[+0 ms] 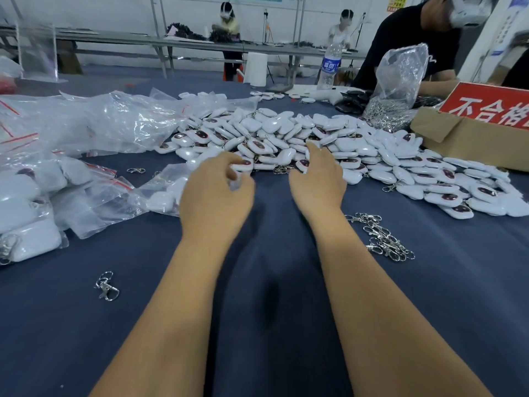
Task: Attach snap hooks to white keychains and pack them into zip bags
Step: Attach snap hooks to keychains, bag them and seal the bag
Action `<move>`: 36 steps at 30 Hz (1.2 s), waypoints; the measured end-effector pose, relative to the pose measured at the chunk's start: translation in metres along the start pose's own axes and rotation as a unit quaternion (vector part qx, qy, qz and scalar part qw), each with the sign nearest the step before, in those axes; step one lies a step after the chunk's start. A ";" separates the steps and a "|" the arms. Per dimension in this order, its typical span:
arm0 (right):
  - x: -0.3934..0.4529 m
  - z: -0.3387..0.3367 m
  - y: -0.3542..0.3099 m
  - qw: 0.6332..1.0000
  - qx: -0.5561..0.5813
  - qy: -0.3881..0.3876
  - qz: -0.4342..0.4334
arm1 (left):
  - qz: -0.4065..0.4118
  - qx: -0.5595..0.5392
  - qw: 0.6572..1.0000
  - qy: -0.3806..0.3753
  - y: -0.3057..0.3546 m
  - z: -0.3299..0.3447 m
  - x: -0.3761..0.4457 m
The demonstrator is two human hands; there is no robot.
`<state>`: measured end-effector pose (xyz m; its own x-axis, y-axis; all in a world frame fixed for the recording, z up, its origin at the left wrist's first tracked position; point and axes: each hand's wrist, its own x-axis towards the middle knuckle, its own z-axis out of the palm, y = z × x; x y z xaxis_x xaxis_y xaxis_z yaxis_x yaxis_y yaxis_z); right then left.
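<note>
A: What lies nearest on the table (286, 325)?

B: A dark blue cloth covers it. Two bare forearms reach forward across it. A single snap hook (106, 286) lies alone to the left of the left forearm, and a small cluster of snap hooks (382, 237) lies just right of the right forearm.

A: And the hands?

B: The left hand (216, 193) has its fingers curled round a white keychain (242, 167) at the near edge of the pile. The right hand (316, 179) lies with its fingers stretched forward, tips touching the keychains; it grips nothing that I can see.

A: Where are the keychains?

B: A broad pile of keychains (329, 138) spreads across the middle of the table, just beyond both hands, trailing off to the right. They are white, many with a dark oval patch on top, and some already carry metal hooks.

A: The bags?

B: On the left, filled zip bags (37, 202) with red seal strips lie in a heap, white keychains inside. Behind them lies a large crumpled clear plastic sheet (100, 121).

A: Further off?

B: At the right a cardboard box (458, 138) with a red sign (492, 106) stands beside the pile. Behind it a clear bag of hooks (398, 90) stands open, and a water bottle (330, 65) stands upright near it. A person in a dark shirt (412, 44) leans over that far corner. Two more people stand at a long bench (171, 43) by the back wall.
</note>
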<state>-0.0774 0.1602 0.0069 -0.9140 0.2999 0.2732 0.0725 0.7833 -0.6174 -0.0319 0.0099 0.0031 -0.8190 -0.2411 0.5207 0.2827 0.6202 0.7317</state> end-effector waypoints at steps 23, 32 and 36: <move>-0.033 0.016 -0.027 0.863 0.494 -0.063 0.082 | -0.120 -0.289 0.940 -0.136 -0.007 0.028 0.005; -0.035 0.021 -0.024 0.886 0.443 -0.122 0.064 | -0.152 -0.350 0.910 -0.163 -0.011 0.028 0.005; -0.033 0.017 -0.023 0.850 0.493 -0.162 0.089 | -0.146 -0.344 0.917 -0.143 -0.013 0.030 0.005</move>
<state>-0.0559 0.1231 0.0002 -0.9971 0.0761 -0.0084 -0.0027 -0.1446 -0.9895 -0.0548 0.0225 -0.0166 -0.9795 -0.0564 0.1932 0.1974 -0.0804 0.9770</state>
